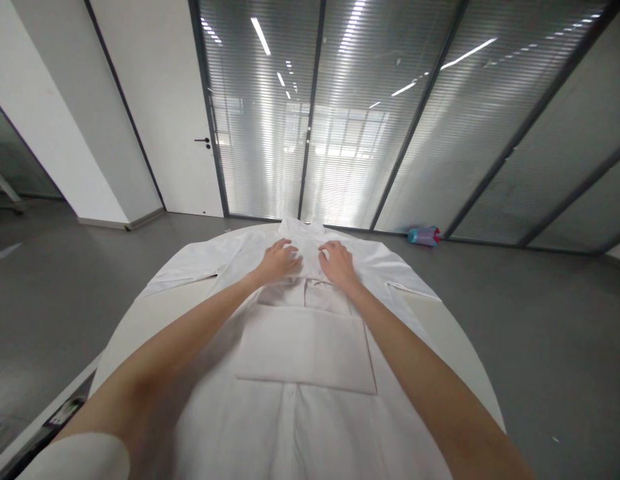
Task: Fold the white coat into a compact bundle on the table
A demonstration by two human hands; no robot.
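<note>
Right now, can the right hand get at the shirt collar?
Probably yes: the right hand lies flat on the white shirt just short of the collar, with nothing between them; the left hand rests alongside.

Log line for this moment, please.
left hand: flat on white shirt chest | right hand: same, near collar | shirt: spread on round table

Shirt (300,373) spread on the round table (457,353), collar at the far edge, left hand (279,261) and right hand (339,264) side by side on its far part, a bottle (424,235) on the floor far right, door (165,107) far left.
</note>
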